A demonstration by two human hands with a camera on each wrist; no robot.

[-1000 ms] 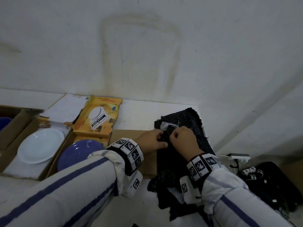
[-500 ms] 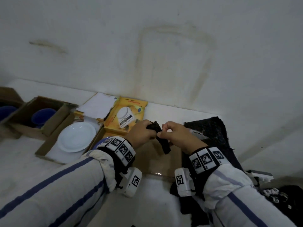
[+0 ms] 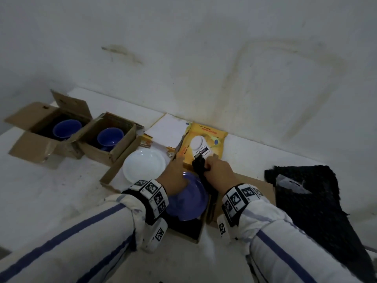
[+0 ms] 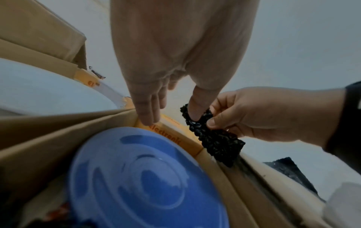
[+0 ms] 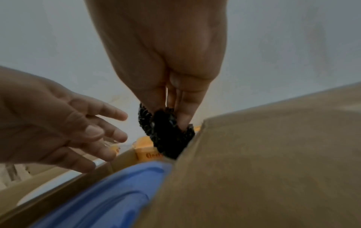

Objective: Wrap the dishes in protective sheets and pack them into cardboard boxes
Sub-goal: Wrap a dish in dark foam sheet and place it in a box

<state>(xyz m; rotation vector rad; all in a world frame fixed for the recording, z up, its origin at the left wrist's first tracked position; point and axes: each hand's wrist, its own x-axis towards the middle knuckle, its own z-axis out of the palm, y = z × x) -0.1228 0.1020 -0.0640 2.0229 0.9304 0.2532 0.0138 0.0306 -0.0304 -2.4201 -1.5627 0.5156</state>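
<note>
A blue plate [image 3: 188, 201] lies in an open cardboard box [image 3: 192, 234] just in front of me. My right hand [image 3: 213, 167] pinches a folded strip of black bubble sheet [image 3: 199, 166] at the box's far right corner, and the strip hangs down along the box wall. In the right wrist view the black sheet [image 5: 166, 132] is held between thumb and fingers above the plate [image 5: 107, 192]. My left hand [image 3: 176, 168] hovers over the plate's far rim with its fingers [image 4: 148, 114] straight and holding nothing.
A white plate [image 3: 143, 165] lies in a flat box to the left. Two open boxes further left each hold a blue bowl [image 3: 67, 128] [image 3: 110, 137]. A yellow scale carton [image 3: 204, 144] lies against the wall. A pile of black sheets [image 3: 306, 197] is on the right.
Both hands came left from the pile of black sheets to the box with the blue plate. The left hand let go of the strip; the right hand carried it over.
</note>
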